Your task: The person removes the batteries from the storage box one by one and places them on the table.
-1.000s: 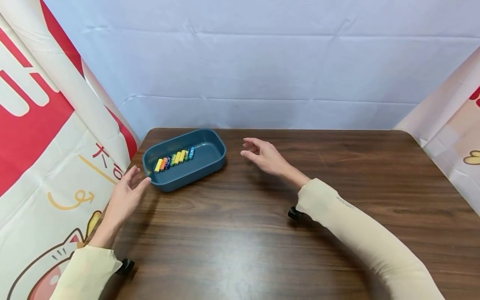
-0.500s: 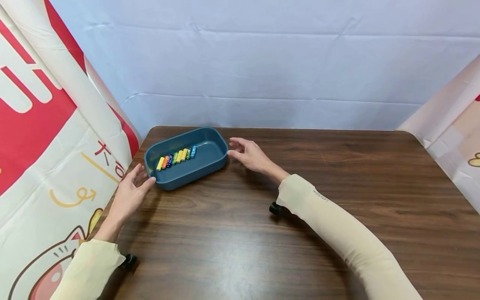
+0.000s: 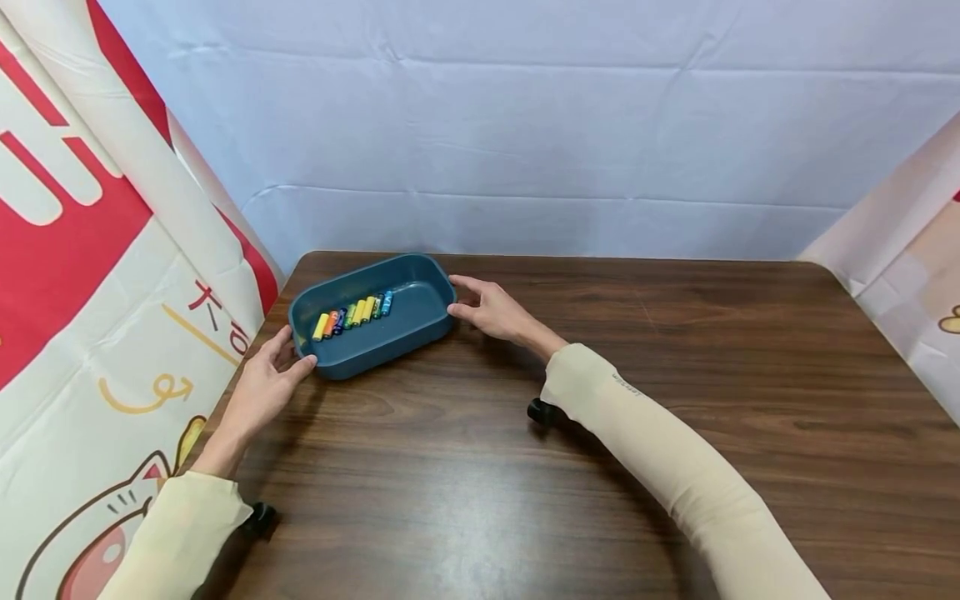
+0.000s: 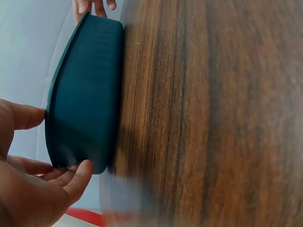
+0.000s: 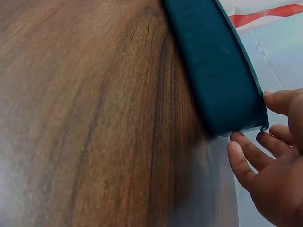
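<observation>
A dark blue rectangular bin (image 3: 378,353) with rounded corners sits at the table's far left corner. Inside it, several batteries (image 3: 352,316) in yellow, orange, dark blue, green and light blue lie side by side in a slanted row. My left hand (image 3: 262,385) grips the bin's left end, thumb at the near rim and fingers round the end wall. At the opposite end my right hand (image 3: 497,314) holds the bin the same way, as the right wrist view shows with its thumb (image 5: 279,100) on the rim and fingertips against the end wall.
The brown wood-grain table (image 3: 480,467) reaches forward and right of the bin. Behind it hangs a pale cloth backdrop (image 3: 525,150). A printed red and white cloth (image 3: 82,275) stands close along the left table edge.
My right hand has moved left from beside the bin onto its right end. My left hand has come in slightly and closed on the left end. The bin stays in place.
</observation>
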A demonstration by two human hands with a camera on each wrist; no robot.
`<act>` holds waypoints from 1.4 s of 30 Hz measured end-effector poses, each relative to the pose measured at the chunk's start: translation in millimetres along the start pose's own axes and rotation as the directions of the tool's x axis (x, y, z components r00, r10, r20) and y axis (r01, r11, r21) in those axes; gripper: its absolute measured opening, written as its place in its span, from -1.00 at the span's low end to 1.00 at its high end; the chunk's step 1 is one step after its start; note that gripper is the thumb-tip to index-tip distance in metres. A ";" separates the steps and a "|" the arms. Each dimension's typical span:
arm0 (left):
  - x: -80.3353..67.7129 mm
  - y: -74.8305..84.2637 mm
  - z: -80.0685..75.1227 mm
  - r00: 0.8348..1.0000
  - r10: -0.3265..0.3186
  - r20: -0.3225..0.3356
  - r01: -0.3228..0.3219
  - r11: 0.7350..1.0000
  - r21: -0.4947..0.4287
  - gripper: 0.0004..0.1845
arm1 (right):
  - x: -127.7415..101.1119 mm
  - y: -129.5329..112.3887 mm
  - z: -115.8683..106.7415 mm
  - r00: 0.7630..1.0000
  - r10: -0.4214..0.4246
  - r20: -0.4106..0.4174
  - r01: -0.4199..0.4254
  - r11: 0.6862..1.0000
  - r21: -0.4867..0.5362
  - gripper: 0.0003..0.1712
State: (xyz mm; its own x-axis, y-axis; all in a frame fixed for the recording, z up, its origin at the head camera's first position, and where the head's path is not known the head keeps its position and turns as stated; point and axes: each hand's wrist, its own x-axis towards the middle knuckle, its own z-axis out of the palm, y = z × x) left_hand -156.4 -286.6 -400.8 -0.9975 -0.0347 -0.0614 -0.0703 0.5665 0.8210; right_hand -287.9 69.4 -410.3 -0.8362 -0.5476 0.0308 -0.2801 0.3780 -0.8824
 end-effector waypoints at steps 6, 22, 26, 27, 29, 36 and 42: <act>-0.4 0.8 -2.4 1.000 0.007 0.007 -0.007 1.000 0.005 -0.11 | 1.8 -0.7 0.9 1.000 0.005 0.018 -0.005 1.000 0.007 -0.30; 1.0 2.6 -3.2 0.999 0.005 0.035 -0.004 1.000 -0.029 -0.10 | 0.1 0.3 0.4 1.000 0.009 0.013 -0.009 1.000 0.030 -0.30; 0.4 2.4 -4.3 0.999 0.005 0.043 -0.004 1.000 -0.022 -0.10 | -1.5 0.2 -0.2 1.000 0.010 0.007 -0.010 0.999 0.036 -0.30; 0.3 2.4 -4.7 0.999 0.005 0.046 -0.005 1.000 -0.018 -0.10 | -2.0 0.1 -0.5 1.000 0.010 0.006 -0.011 0.999 0.039 -0.30; 0.1 2.6 -5.3 0.999 0.010 0.049 -0.009 1.000 -0.009 -0.10 | -2.9 0.0 -0.9 1.000 0.010 0.004 -0.010 0.999 0.045 -0.30; -0.1 1.8 -5.6 0.998 0.023 0.059 -0.023 1.000 -0.001 -0.10 | -8.5 -1.2 -1.4 1.000 -0.009 -0.001 0.009 0.999 0.036 -0.30; -1.1 -0.3 -6.3 0.997 0.013 0.078 -0.013 1.000 -0.001 -0.10 | -17.4 -2.3 -0.7 1.000 -0.015 0.006 0.015 0.999 0.030 -0.29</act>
State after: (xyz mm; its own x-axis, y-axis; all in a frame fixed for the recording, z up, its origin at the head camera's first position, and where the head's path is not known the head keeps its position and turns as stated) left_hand -155.3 -291.9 -397.4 -0.9948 0.0373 -0.0946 -0.0570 0.5657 0.8226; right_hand -273.0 78.6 -408.5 -0.8293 -0.5573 0.0413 -0.2780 0.3474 -0.8956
